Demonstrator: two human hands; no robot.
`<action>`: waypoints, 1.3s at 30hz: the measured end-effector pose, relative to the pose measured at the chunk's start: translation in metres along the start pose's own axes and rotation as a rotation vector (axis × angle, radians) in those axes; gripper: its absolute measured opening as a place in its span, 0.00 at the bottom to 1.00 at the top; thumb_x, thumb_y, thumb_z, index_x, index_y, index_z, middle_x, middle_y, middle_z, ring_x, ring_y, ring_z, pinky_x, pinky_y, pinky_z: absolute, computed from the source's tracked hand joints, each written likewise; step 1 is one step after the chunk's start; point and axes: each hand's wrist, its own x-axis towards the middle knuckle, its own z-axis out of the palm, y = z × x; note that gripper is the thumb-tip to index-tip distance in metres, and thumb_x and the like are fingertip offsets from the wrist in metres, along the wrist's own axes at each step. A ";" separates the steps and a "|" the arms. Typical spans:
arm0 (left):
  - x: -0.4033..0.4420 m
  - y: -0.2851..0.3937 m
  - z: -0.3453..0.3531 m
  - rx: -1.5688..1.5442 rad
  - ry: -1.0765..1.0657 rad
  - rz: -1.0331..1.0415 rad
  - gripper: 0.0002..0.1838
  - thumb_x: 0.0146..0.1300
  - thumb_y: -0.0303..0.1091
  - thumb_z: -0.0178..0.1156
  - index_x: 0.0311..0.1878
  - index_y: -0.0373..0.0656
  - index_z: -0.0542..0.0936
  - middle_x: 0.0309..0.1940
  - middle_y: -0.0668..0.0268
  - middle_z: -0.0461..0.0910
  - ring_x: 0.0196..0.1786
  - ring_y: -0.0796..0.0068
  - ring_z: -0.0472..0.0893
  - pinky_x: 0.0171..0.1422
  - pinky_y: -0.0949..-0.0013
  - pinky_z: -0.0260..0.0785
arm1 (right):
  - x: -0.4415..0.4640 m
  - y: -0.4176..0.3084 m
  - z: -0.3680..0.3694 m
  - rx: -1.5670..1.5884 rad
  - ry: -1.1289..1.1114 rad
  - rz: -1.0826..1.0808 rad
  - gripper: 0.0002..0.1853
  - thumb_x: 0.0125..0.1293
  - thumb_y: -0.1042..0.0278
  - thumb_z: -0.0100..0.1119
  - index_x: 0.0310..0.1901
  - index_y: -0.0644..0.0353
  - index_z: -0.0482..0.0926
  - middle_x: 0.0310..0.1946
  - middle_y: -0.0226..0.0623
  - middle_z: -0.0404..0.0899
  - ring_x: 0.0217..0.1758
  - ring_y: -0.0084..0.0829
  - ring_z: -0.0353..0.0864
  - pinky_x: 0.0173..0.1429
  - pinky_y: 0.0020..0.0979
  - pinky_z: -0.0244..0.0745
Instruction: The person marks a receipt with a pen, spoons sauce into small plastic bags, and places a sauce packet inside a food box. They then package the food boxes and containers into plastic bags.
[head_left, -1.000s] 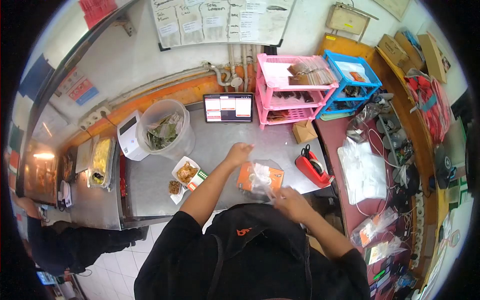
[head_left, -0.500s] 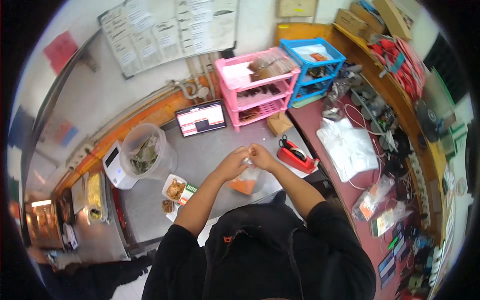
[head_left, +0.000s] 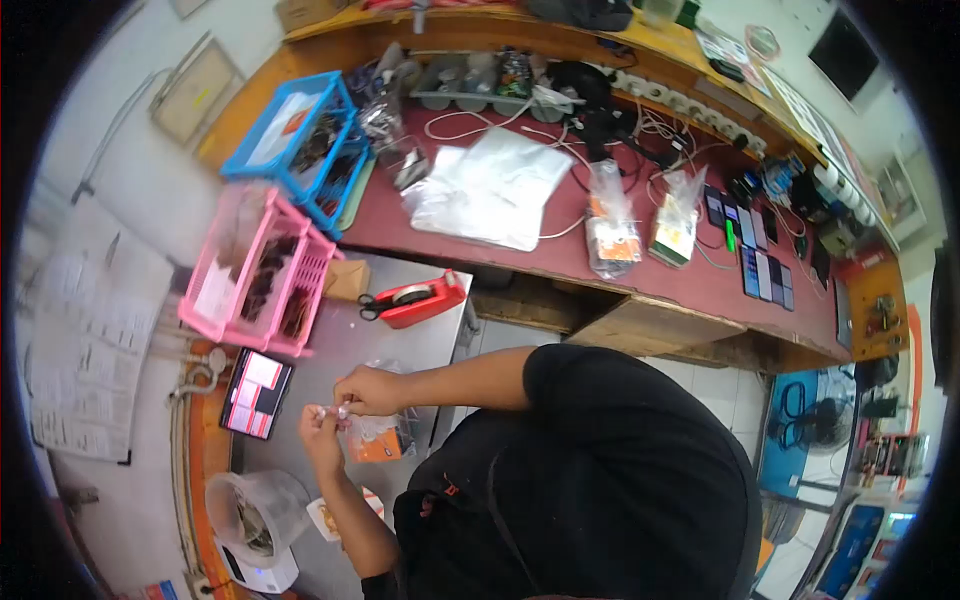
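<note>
My left hand (head_left: 320,428) and my right hand (head_left: 370,389) are close together over the steel table (head_left: 330,345). Both have their fingers closed on the gathered, twisted top of a clear plastic bag (head_left: 375,420). Inside the bag is an orange and white box (head_left: 378,446), hanging at or resting on the table's near side. Whether the bag touches the tabletop, I cannot tell. Beyond my right hand lies a red tape dispenser (head_left: 428,303), with black-handled scissors (head_left: 372,306) at its left end.
A tablet (head_left: 257,393), a pink rack (head_left: 255,270) and a brown box (head_left: 347,280) stand to the left. A clear bucket (head_left: 245,512) and a food carton (head_left: 328,522) are lower down. The red table (head_left: 400,220) bears plastic bags (head_left: 500,190), bagged packages (head_left: 612,240) and phones (head_left: 768,277).
My view has swung to the right, bringing more of the red table and phones into sight. Both hands stay on the bag's top, and the orange box shows more fully.
</note>
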 end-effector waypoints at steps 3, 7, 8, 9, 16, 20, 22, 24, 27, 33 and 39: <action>-0.010 0.057 0.050 -0.023 -0.075 0.014 0.13 0.66 0.28 0.59 0.28 0.45 0.65 0.23 0.72 0.69 0.27 0.84 0.69 0.32 0.76 0.62 | -0.021 -0.026 -0.041 0.128 -0.032 -0.022 0.06 0.58 0.72 0.63 0.34 0.62 0.77 0.30 0.44 0.79 0.35 0.42 0.80 0.49 0.40 0.72; 0.004 0.119 0.140 0.068 -0.061 0.314 0.20 0.67 0.33 0.60 0.21 0.43 0.64 0.21 0.71 0.70 0.25 0.81 0.63 0.33 0.74 0.58 | -0.076 -0.095 -0.121 0.015 0.122 -0.308 0.07 0.57 0.70 0.61 0.32 0.60 0.73 0.40 0.44 0.67 0.46 0.43 0.69 0.54 0.41 0.63; 0.015 0.128 0.159 0.375 -0.039 0.494 0.21 0.67 0.34 0.60 0.20 0.43 0.63 0.20 0.71 0.69 0.24 0.81 0.63 0.31 0.73 0.57 | -0.095 -0.099 -0.142 -0.145 0.099 -0.319 0.09 0.54 0.68 0.62 0.32 0.60 0.72 0.41 0.42 0.63 0.47 0.42 0.65 0.53 0.42 0.62; 0.027 0.136 0.179 0.681 -0.011 0.672 0.23 0.67 0.35 0.61 0.18 0.42 0.63 0.18 0.72 0.69 0.23 0.81 0.62 0.29 0.73 0.56 | -0.123 -0.096 -0.163 -0.165 0.135 -0.306 0.10 0.53 0.68 0.61 0.31 0.59 0.70 0.39 0.42 0.63 0.45 0.42 0.65 0.51 0.43 0.61; 0.064 0.142 0.381 0.476 -0.275 0.524 0.20 0.66 0.34 0.61 0.19 0.42 0.69 0.12 0.75 0.65 0.20 0.86 0.61 0.22 0.71 0.51 | -0.326 -0.148 -0.320 -0.373 0.239 0.063 0.10 0.49 0.71 0.60 0.27 0.58 0.67 0.36 0.39 0.65 0.44 0.42 0.66 0.49 0.40 0.64; -0.009 0.170 0.508 0.101 -0.901 0.403 0.18 0.66 0.33 0.62 0.21 0.43 0.68 0.18 0.75 0.68 0.22 0.87 0.64 0.25 0.75 0.56 | -0.399 -0.163 -0.354 -0.451 0.638 0.181 0.16 0.47 0.68 0.68 0.37 0.58 0.74 0.50 0.44 0.68 0.57 0.46 0.67 0.61 0.43 0.64; -0.040 0.185 0.562 -0.069 -1.240 0.231 0.13 0.63 0.33 0.64 0.28 0.43 0.71 0.23 0.72 0.71 0.24 0.84 0.68 0.27 0.73 0.61 | -0.425 -0.159 -0.365 -0.604 1.019 0.244 0.26 0.46 0.62 0.72 0.48 0.61 0.78 0.63 0.52 0.62 0.69 0.55 0.60 0.71 0.49 0.55; -0.067 0.199 0.615 -0.045 -1.453 0.299 0.14 0.58 0.36 0.68 0.35 0.42 0.72 0.29 0.67 0.73 0.30 0.78 0.74 0.33 0.69 0.67 | -0.441 -0.159 -0.383 -0.783 1.145 0.369 0.23 0.50 0.60 0.71 0.46 0.63 0.77 0.62 0.53 0.63 0.69 0.56 0.60 0.71 0.50 0.55; -0.100 0.199 0.679 0.234 -1.781 0.424 0.24 0.56 0.43 0.71 0.45 0.38 0.72 0.46 0.57 0.76 0.53 0.65 0.78 0.59 0.61 0.71 | -0.480 -0.129 -0.414 -1.113 1.371 0.460 0.19 0.59 0.56 0.65 0.42 0.65 0.77 0.59 0.53 0.66 0.66 0.56 0.63 0.71 0.51 0.56; -0.099 0.149 0.729 0.291 -1.409 0.812 0.36 0.54 0.43 0.71 0.62 0.39 0.67 0.61 0.52 0.67 0.65 0.56 0.68 0.70 0.58 0.58 | -0.586 -0.091 -0.466 -0.718 1.860 0.613 0.20 0.74 0.54 0.47 0.35 0.66 0.76 0.33 0.44 0.79 0.40 0.40 0.77 0.48 0.40 0.71; 0.052 -0.061 0.633 0.217 -0.254 0.534 0.42 0.44 0.33 0.72 0.61 0.31 0.61 0.58 0.46 0.64 0.60 0.49 0.68 0.69 0.53 0.57 | -0.616 -0.075 -0.488 -0.792 2.034 0.793 0.22 0.75 0.54 0.45 0.35 0.68 0.77 0.28 0.40 0.79 0.33 0.34 0.77 0.39 0.37 0.71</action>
